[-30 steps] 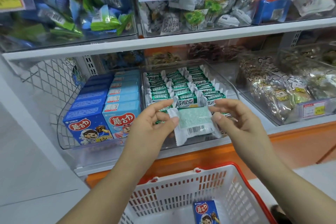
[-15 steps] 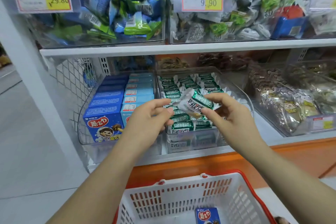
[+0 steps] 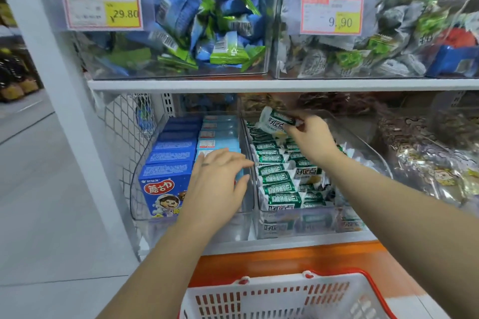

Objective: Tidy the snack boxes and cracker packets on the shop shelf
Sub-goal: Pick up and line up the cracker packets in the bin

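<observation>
My right hand (image 3: 309, 137) pinches a green and white cracker packet (image 3: 276, 120) and holds it above the back of the clear bin (image 3: 373, 153) of matching green cracker packets (image 3: 278, 184). My left hand (image 3: 217, 181) hovers with straight fingers over the front light blue snack box, at the wall between the two bins. Blue snack boxes (image 3: 166, 179) stand in two rows in the left clear bin (image 3: 140, 176).
A white and red shopping basket (image 3: 285, 298) sits below the shelf's orange base. Above, clear bins hold blue-green packets (image 3: 197, 26) and grey-green packets (image 3: 363, 41) behind price tags. More bagged snacks (image 3: 425, 163) lie to the right. A wire mesh panel (image 3: 121, 127) closes the shelf's left end.
My right hand carried the cracker packet up and toward the back of the bin. My left hand let go of it and dropped over the snack boxes. The view moved closer.
</observation>
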`<state>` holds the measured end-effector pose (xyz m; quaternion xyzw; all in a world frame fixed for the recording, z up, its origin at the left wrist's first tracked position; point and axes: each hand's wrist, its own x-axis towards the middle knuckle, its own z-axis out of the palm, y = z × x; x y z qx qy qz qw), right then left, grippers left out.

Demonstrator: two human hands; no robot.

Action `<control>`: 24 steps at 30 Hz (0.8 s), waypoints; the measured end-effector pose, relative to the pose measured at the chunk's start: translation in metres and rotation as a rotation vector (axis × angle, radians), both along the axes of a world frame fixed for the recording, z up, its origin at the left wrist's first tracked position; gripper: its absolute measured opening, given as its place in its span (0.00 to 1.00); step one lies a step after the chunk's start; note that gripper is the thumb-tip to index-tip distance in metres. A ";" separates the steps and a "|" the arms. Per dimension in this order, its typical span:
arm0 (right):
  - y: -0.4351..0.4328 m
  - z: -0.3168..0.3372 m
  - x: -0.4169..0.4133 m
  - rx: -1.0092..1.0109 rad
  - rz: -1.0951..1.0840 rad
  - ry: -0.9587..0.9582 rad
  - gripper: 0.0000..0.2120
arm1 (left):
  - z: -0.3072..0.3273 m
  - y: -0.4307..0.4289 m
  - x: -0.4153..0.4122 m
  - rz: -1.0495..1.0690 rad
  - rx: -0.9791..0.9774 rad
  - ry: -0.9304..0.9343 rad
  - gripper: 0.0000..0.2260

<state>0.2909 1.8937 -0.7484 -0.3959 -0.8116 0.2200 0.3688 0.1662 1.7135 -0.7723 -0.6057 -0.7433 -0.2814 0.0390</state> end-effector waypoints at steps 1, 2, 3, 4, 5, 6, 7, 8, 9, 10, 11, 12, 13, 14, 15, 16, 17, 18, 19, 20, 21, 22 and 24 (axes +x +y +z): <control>0.008 0.000 -0.009 -0.014 0.012 0.002 0.17 | 0.001 0.003 -0.004 -0.009 -0.008 0.001 0.14; 0.016 -0.001 -0.019 -0.017 0.019 -0.010 0.18 | 0.002 0.005 -0.007 -0.022 -0.012 -0.005 0.14; 0.023 -0.001 -0.028 -0.013 0.018 -0.042 0.18 | 0.001 0.007 -0.010 -0.034 -0.014 -0.017 0.14; 0.030 0.000 -0.036 -0.009 0.011 -0.082 0.19 | 0.001 0.008 -0.013 -0.041 -0.021 -0.030 0.14; 0.036 0.000 -0.044 -0.016 0.000 -0.123 0.18 | -0.001 0.010 -0.015 -0.048 -0.029 -0.044 0.14; 0.040 0.000 -0.050 -0.018 -0.019 -0.164 0.18 | -0.002 0.010 -0.016 -0.052 -0.037 -0.054 0.14; 0.045 0.000 -0.056 -0.020 -0.036 -0.195 0.19 | -0.004 0.012 -0.016 -0.052 -0.041 -0.058 0.15; 0.049 -0.002 -0.061 -0.025 -0.044 -0.209 0.20 | -0.005 0.012 -0.017 -0.049 -0.048 -0.058 0.15; 0.054 -0.004 -0.064 -0.033 -0.050 -0.217 0.21 | -0.006 0.013 -0.017 -0.045 -0.054 -0.058 0.15; 0.058 -0.007 -0.067 -0.033 -0.056 -0.231 0.22 | -0.006 0.014 -0.017 -0.042 -0.057 -0.059 0.15; 0.060 -0.009 -0.069 -0.027 -0.060 -0.263 0.22 | -0.006 0.014 -0.018 -0.039 -0.057 -0.061 0.15; 0.062 -0.011 -0.070 -0.014 -0.059 -0.292 0.21 | -0.006 0.014 -0.018 -0.037 -0.057 -0.062 0.15; 0.063 -0.013 -0.070 -0.004 -0.050 -0.301 0.20 | -0.006 0.015 -0.018 -0.037 -0.055 -0.065 0.15; 0.063 -0.013 -0.069 -0.003 -0.027 -0.284 0.20 | -0.006 0.015 -0.017 -0.040 -0.050 -0.067 0.15; 0.063 -0.013 -0.069 -0.004 -0.002 -0.274 0.22 | -0.007 0.015 -0.017 -0.041 -0.043 -0.069 0.15; 0.062 -0.013 -0.068 0.009 0.025 -0.292 0.24 | -0.007 0.015 -0.017 -0.040 -0.037 -0.070 0.15; 0.060 -0.013 -0.067 0.024 0.043 -0.338 0.25 | -0.007 0.015 -0.017 -0.038 -0.037 -0.071 0.15; 0.060 -0.014 -0.065 0.036 0.058 -0.371 0.25 | -0.007 0.015 -0.017 -0.036 -0.038 -0.071 0.15; 0.059 -0.014 -0.061 0.030 0.069 -0.379 0.26 | -0.007 0.015 -0.017 -0.035 -0.039 -0.072 0.15; 0.059 -0.013 -0.057 0.022 0.079 -0.368 0.27 | -0.007 0.015 -0.017 -0.034 -0.040 -0.072 0.15; 0.058 -0.012 -0.050 0.011 0.082 -0.353 0.27 | -0.007 0.014 -0.016 -0.034 -0.042 -0.073 0.15; 0.056 -0.009 -0.041 0.014 0.086 -0.334 0.27 | -0.006 0.013 -0.016 -0.035 -0.044 -0.074 0.15; 0.051 -0.004 -0.018 0.049 0.095 -0.327 0.24 | -0.005 0.012 -0.016 -0.037 -0.047 -0.075 0.15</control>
